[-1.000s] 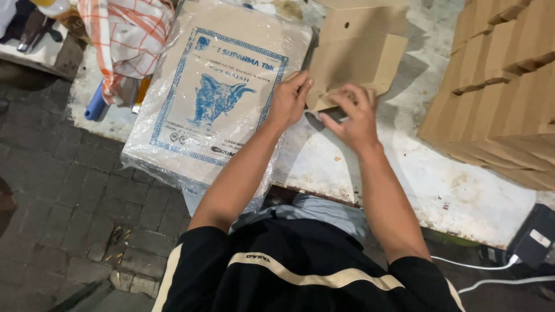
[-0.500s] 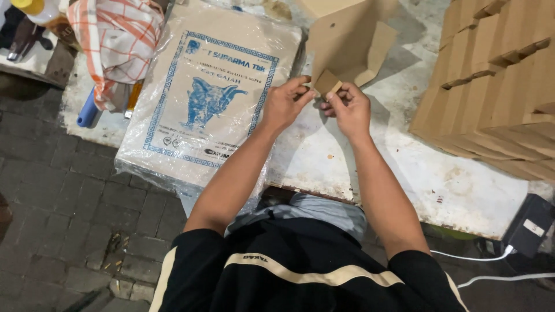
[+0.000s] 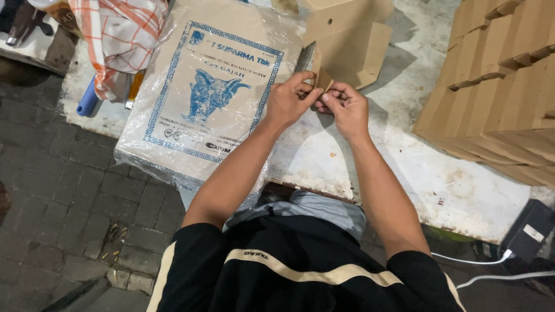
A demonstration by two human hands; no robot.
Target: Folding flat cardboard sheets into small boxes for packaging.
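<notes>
A flat brown cardboard box blank (image 3: 351, 40) with folded flaps lies on a worn white table (image 3: 404, 173). My left hand (image 3: 287, 101) and my right hand (image 3: 347, 107) meet at its near corner. Both pinch a small cardboard flap (image 3: 321, 79) between thumb and fingers, lifting that corner slightly off the table.
A plastic-wrapped pack of brown sheets with a blue elephant print (image 3: 214, 92) lies left of my hands. Tall stacks of folded cardboard (image 3: 497, 86) fill the right. A checked orange cloth (image 3: 118, 34) and a blue tube (image 3: 88, 99) lie far left. A black charger with white cables (image 3: 529, 234) sits near right.
My hands have come together at the box corner and pinched up the small flap; a second ago they pressed flat on the cardboard, spread apart.
</notes>
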